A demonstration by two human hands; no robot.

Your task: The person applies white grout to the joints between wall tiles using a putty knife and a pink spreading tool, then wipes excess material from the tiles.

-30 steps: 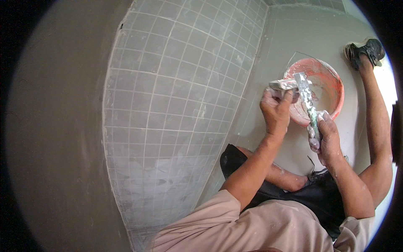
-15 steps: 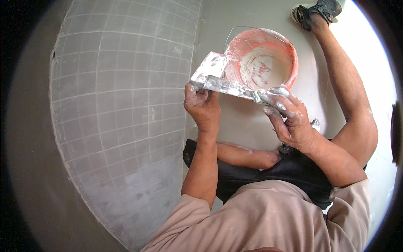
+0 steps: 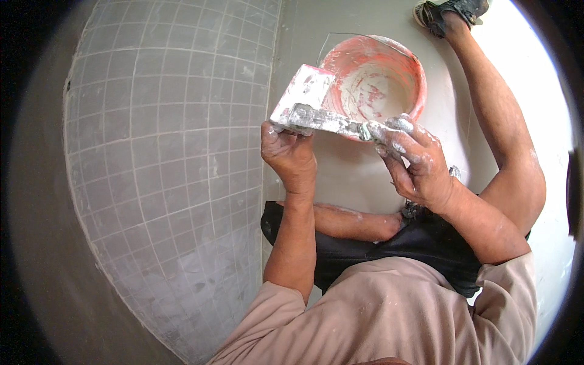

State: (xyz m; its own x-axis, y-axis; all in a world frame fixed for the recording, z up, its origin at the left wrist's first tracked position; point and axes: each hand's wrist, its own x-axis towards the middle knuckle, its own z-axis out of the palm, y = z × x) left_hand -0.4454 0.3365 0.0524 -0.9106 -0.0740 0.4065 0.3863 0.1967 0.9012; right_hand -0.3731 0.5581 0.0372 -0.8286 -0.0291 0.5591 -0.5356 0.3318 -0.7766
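Note:
My left hand (image 3: 287, 155) grips a flat, plaster-smeared white rectangular tool (image 3: 304, 91) held up at the left of the bucket. My right hand (image 3: 417, 158) is closed round the end of a long, narrow, plaster-crusted metal blade (image 3: 325, 120), which lies across the lower part of that white tool. Both tools are held over the near-left rim of a red bucket (image 3: 413, 73), whose inside is coated with pale, whitish material. White smears cover my fingers.
A grey tiled wall section (image 3: 170, 115) fills the left, with a dark plain wall (image 3: 36, 243) beyond it. The bucket stands on a pale grey floor (image 3: 347, 170) between my legs (image 3: 499, 115), with a dark shoe (image 3: 441, 18) at the top right.
The blade has turned from upright to nearly level across the white tool, whose broad face now shows. The view has shifted, so the bucket sits farther left and higher in the picture.

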